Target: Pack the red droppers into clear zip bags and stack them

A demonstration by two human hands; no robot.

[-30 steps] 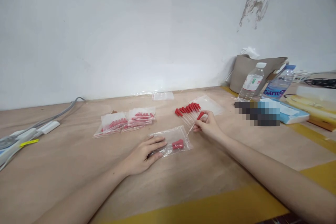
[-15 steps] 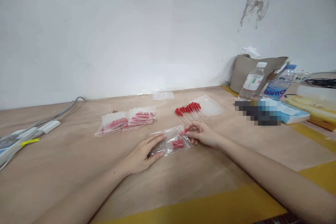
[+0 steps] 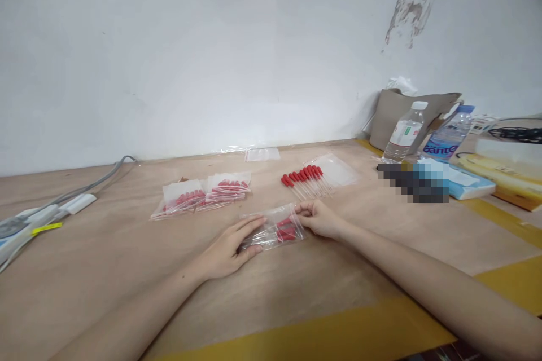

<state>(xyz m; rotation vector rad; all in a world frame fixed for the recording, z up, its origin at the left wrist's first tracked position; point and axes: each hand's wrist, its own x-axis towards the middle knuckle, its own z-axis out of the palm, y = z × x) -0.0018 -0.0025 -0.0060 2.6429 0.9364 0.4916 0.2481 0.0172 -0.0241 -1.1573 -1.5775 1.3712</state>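
Red rounded bulbs [image 3: 287, 234] show through a crinkled plastic bag [image 3: 272, 225].

Before the grey-brown bin with soft walls [image 3: 387, 115], toward its right side, the clear plastic bottle with blue cap [image 3: 449, 134] carries large dark letters, seemingly "Gante". Also before the bin, the clear plastic bottle with white cap [image 3: 405, 134] has small, unreadable print.

Brown tabletop [image 3: 322, 282] banded with yellow tape [image 3: 305, 334]
On it lie a clear bag [image 3: 275, 216] holding red-bulbed droppers [image 3: 287, 233], two stacks of filled bags [image 3: 228, 187], loose droppers in a row [image 3: 302, 177]; two bottles [image 3: 405, 134] stand rightward.
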